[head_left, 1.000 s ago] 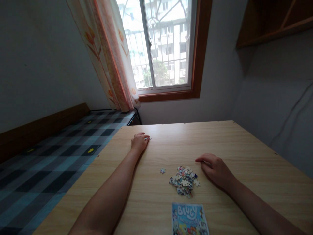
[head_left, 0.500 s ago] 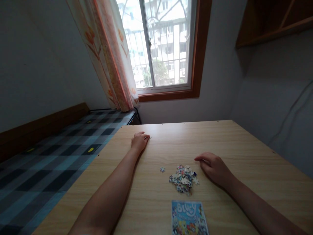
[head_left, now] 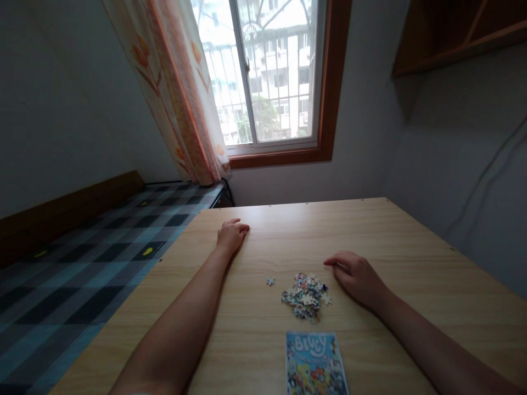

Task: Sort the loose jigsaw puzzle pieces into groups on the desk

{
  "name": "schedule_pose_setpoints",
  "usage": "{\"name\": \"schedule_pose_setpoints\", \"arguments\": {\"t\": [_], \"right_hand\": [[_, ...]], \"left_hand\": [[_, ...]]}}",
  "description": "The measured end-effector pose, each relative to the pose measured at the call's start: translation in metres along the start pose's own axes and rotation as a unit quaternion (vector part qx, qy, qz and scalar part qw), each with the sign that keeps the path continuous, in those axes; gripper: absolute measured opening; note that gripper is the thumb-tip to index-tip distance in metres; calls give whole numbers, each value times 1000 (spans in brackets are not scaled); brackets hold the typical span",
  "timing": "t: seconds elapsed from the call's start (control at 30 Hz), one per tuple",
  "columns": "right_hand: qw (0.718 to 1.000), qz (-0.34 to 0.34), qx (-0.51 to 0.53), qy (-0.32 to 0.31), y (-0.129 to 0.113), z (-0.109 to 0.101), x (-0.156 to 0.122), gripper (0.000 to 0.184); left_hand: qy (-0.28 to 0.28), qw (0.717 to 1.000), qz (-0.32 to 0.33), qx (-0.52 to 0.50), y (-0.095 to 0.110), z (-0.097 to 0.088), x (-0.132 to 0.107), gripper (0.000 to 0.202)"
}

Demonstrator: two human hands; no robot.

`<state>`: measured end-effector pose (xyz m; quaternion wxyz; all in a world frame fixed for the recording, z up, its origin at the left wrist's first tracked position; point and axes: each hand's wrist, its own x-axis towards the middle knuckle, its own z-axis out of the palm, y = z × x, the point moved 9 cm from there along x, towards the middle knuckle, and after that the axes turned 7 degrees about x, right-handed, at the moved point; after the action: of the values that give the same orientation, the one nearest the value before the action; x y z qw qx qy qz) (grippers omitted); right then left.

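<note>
Far forward on the wooden table (head_left: 255, 340), my left hand (head_left: 233, 233) rests with thumb and fingers pinched at a small jigsaw piece (head_left: 249, 228), which is mostly hidden by the fingertips. My right hand (head_left: 354, 275) lies on its side to the right of a heap of jigsaw pieces (head_left: 304, 297). Its index finger reaches out, the thumb is a little apart, and nothing shows between them. One loose jigsaw piece (head_left: 270, 281) sits just left of the heap. Nearer to me lies a blue picture sheet or box (head_left: 316, 363) printed "Bluey" with cartoon figures.
A bed with a checked cover (head_left: 102, 274) stands along the table's left side. Beyond the table are a window (head_left: 275, 82) and a flowered curtain (head_left: 177, 99). A wooden shelf (head_left: 461, 38) hangs on the wall at upper right.
The whole view has shifted slightly, so everything appears a little farther left and higher. Both hands keep nearly the same place and pose on the table.
</note>
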<state>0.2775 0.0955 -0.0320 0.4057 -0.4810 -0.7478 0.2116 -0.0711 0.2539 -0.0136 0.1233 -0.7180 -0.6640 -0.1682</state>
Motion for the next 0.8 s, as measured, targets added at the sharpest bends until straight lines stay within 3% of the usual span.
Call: {"name": "schedule_pose_setpoints", "arguments": {"t": [0.23,0.4,0.5,0.63,0.8], "right_hand": [[998,-41,27,-27,-13,4,0,33],[993,-91,26,-77,-25,15,-3,29],[990,-105,10,-88,-26,18,-4,30],[991,-107,-1,-84,-24,20,-2,30],[991,-108,-7,-76,-23,21,1,30]], "left_hand": [[81,995,62,-21,19,-25,-2,30],[64,985,162,-13,58,-39,-14,44],[8,981,192,7,77,-32,-21,54],[-89,971,223,14,92,-9,-29,55],[-94,973,207,35,91,0,-29,55]]}}
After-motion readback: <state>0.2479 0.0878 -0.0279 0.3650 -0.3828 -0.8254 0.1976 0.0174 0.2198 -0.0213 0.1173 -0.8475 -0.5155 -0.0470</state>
